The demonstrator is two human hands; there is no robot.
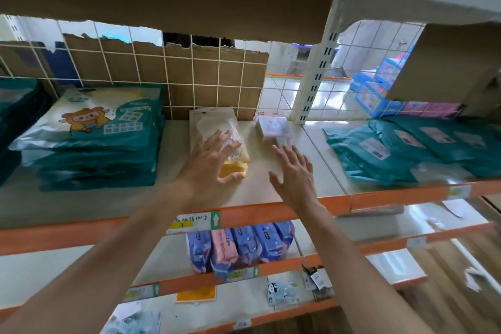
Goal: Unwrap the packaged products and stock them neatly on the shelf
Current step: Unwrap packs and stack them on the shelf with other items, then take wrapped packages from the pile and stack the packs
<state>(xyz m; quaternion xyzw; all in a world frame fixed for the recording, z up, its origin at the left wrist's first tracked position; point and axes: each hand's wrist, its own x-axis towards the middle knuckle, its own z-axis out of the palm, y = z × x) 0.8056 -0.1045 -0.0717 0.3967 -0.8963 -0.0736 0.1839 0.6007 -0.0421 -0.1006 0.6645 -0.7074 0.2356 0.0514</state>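
Up on the middle shelf (113,198), the one with the orange front edge, is where it's all happening. Along the back, from 9 to 12 o'clock, torn cardboard (162,70) sits behind a white wire grid (192,76).

Over at 9 o'clock there's a fat stack of teal packs (95,144) lying flat, and the top one has a cartoon animal printed on it. Opposite, at 3 o'clock, a bunch of teal bags (401,149) lie fanned out and overlapping, with white labels on them.

Left hand (210,160) is spread wide with straight fingers, laid on the near half of a cream pack (214,122), thumb down by the pack's yellow near end. That pack lies flat dead centre on the shelf, long side pointing to 12, far end close to the cardboard.

Right hand (294,171) is spread too, fingers straight, holding nothing, palm down at 3 o'clock of the left one. Its fingertips point at a small pink box (272,127) sitting at 1 o'clock of the pack, near the back by the white upright (317,68). It's too blurry to say if they touch it.

Down at 6 o'clock, on the next shelf below, a row of purple packs (241,247) stands on edge with one pink one among them. Smallest bit: a yellow-and-white tag (189,221) with a green arrow, stuck on the orange edge right under the left wrist.
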